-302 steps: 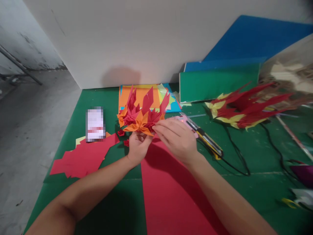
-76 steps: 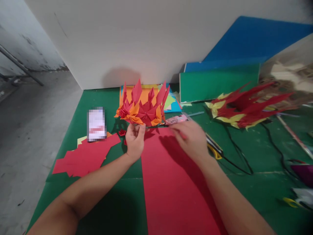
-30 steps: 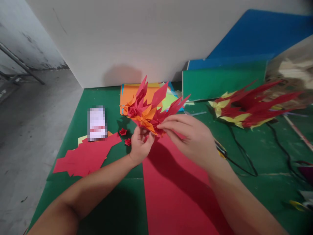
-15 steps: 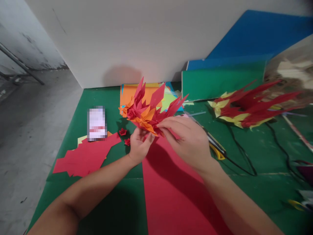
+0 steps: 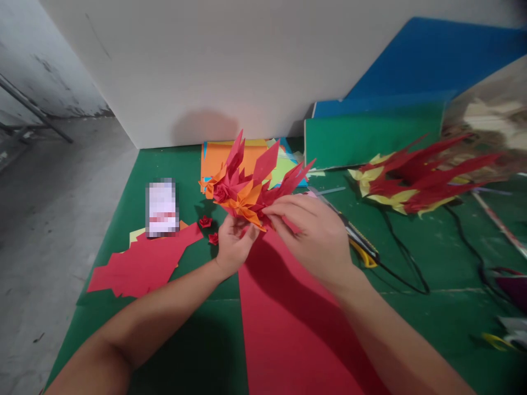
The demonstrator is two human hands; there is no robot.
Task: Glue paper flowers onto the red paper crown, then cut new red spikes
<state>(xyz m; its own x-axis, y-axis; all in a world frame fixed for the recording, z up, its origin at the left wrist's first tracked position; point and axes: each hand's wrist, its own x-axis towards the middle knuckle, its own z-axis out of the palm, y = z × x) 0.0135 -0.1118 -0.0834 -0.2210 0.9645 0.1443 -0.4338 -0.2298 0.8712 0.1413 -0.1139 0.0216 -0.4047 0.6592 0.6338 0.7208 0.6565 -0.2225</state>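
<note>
A red and orange folded-paper crown [image 5: 242,192], with pointed red spikes, orange paper flowers and a red paper rose, is held up above the table. My left hand [image 5: 235,246] is closed on its lower edge, thumb in front. My right hand [image 5: 310,236] pinches its right side low down; what lies exactly between those fingertips is hidden. Two small red paper roses [image 5: 205,221] lie just left of my left hand. Beneath both hands is a large red paper sheet [image 5: 284,318].
Red paper scraps [image 5: 140,266] and a blurred-out white item [image 5: 162,208] are at left. Behind the crown lie coloured sheets [image 5: 214,153]. To the right are a yellow-handled cutter [image 5: 364,249], a black cord [image 5: 405,274] and another red-yellow paper crown [image 5: 411,178]. Boards [image 5: 370,137] lean behind.
Almost nothing differs. The whole view has shifted very slightly, and both hands keep the same hold on the paper crown.
</note>
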